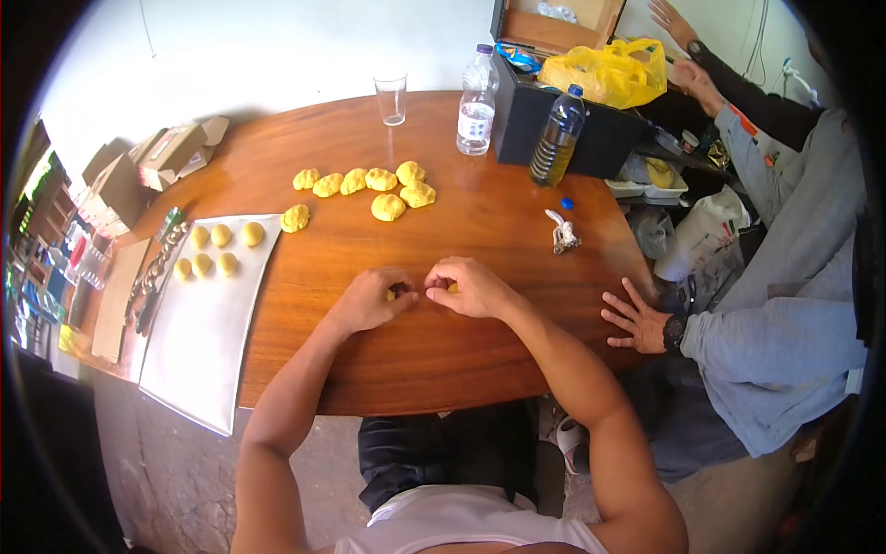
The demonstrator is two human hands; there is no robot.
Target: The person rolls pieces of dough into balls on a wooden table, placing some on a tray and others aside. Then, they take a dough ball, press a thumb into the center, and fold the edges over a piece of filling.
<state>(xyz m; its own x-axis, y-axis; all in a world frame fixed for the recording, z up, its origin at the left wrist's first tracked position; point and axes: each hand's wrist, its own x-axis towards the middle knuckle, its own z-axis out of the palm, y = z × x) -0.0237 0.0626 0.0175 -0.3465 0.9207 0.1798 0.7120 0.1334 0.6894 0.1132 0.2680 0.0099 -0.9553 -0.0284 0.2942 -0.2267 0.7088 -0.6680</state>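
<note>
Over the middle of the wooden table (314, 268), my left hand (367, 300) is curled around a piece of yellow dough (392, 295), mostly hidden by the fingers. My right hand (476, 288) faces it, closed on another bit of yellow dough (453, 288); a small gap separates the hands. Several rough dough lumps (353, 181) lie beyond them, with a single lump (294, 218) nearer the tray. To the left, a metal baking tray (198, 342) carries several smooth, round dough balls (221, 235) at its far end.
A drinking glass (391, 100), a water bottle (475, 106) and an oil bottle (557, 138) stand at the back. A black case (526, 120) holds a yellow bag (609, 74). At right, a person's hand (639, 320) rests on the table edge. Cardboard boxes (115, 194) sit left.
</note>
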